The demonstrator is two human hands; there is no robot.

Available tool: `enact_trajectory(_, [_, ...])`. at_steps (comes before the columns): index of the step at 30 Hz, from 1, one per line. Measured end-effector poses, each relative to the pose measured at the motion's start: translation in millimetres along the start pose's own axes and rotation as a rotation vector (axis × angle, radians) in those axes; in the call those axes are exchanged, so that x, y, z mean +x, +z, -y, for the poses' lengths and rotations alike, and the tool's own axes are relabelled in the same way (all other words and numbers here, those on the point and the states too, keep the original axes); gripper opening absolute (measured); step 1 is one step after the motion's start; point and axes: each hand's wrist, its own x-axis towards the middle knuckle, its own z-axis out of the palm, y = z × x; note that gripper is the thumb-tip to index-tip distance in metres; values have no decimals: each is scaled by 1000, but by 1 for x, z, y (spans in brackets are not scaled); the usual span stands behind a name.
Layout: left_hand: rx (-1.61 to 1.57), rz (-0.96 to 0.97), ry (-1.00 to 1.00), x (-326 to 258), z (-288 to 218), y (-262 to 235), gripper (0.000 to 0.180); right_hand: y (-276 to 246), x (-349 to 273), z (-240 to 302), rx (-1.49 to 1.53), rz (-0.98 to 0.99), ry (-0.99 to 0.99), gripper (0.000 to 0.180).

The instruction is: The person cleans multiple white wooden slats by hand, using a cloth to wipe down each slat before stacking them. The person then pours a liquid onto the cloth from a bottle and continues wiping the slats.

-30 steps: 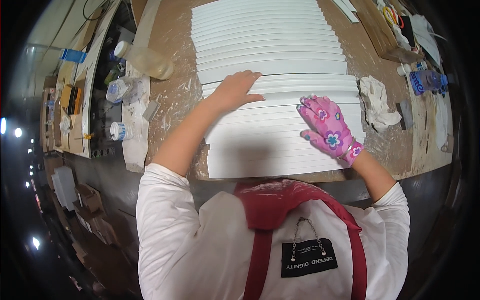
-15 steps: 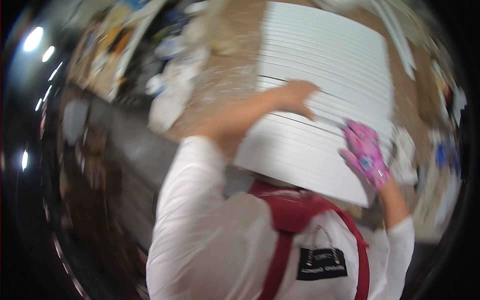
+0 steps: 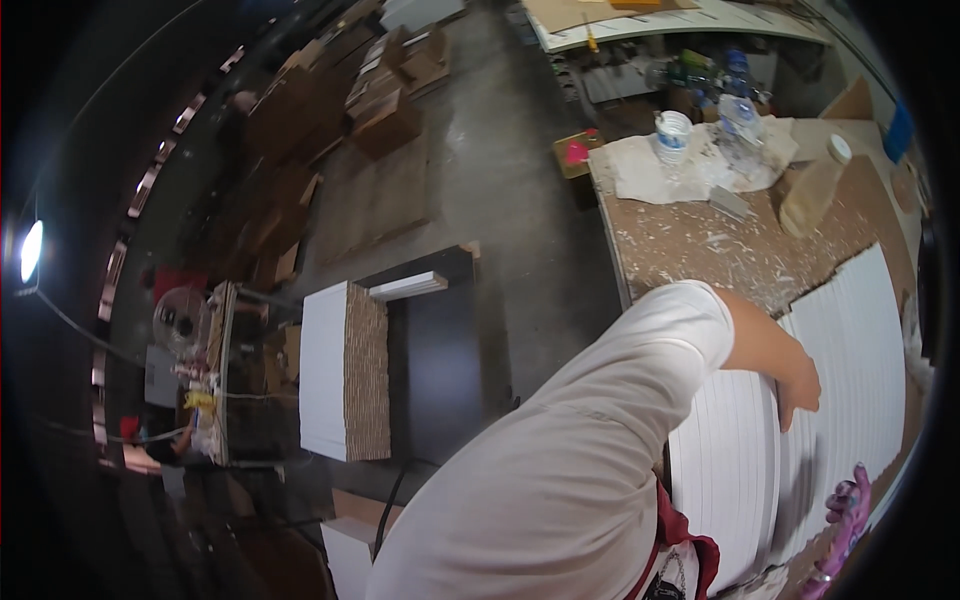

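At the right side, white slatted strips (image 3: 850, 350) lie side by side on a brown worktable. My bare left hand (image 3: 800, 388) hangs low over them, thumb apart from the fingers, beside the raised edge of a white strip group (image 3: 725, 450). It appears to hold nothing, though the fingertips are partly hidden. A dark shadow falls along the strips just right of that edge. My right hand (image 3: 848, 515), in a pink-purple patterned glove, is over the near right part of the strips, fingers apart and nothing in them.
A white tub (image 3: 673, 138), clear plastic bottle (image 3: 740, 130) and capped bottle of pale liquid (image 3: 815, 190) stand on the table's littered far end (image 3: 690, 240). Left on the floor is a stack of white boards (image 3: 340, 370). Farther off are cardboard boxes (image 3: 385, 125) and a fan (image 3: 182, 312).
The view has swung far to the left, so the strips and both hands now sit at the right. My left hand stays over the strips, and the floor and board stack have come into view.
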Motion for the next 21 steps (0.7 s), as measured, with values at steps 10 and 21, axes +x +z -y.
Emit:
enact_trajectory(10, [383, -229, 146, -32, -44, -15, 40, 0, 40, -30, 70, -75, -293, 49])
enact_trajectory(21, [574, -881, 203, -70, -46, -44, 34, 17, 44, -42, -108, -45, 30, 68])
